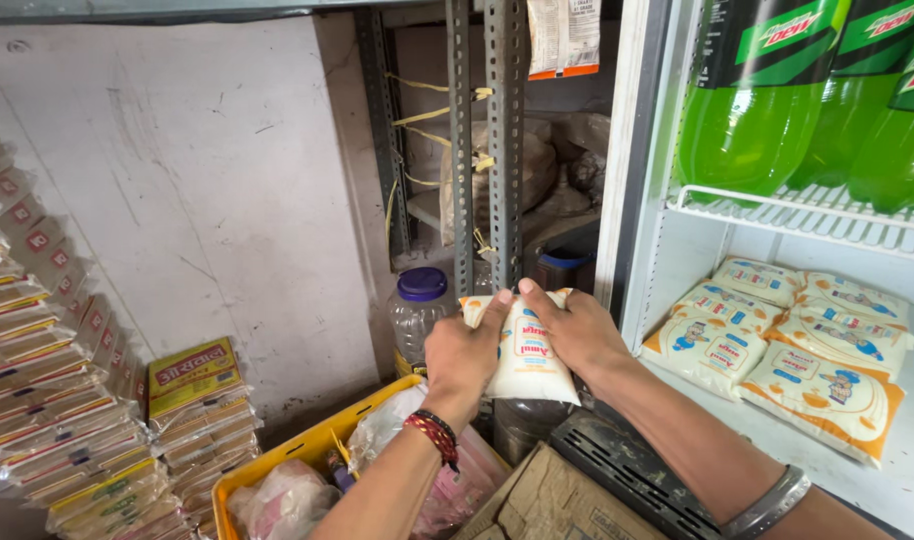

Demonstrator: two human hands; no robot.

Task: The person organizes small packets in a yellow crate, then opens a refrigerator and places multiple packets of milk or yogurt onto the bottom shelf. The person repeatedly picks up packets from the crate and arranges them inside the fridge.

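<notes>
Both hands grip one soft white plastic milk pouch in front of an open fridge.

The left hand and the right hand hold the white plastic milk pouch between them, fingers curled and pinching its top corners, in the air just left of the white fridge shelf. More cream-and-orange pouches lie flat on that shelf, under green plastic bottles on a wire rack. Below the hands sit a yellow plastic crate and a brown cardboard box; a clear jar with a purple lid stands behind.
</notes>
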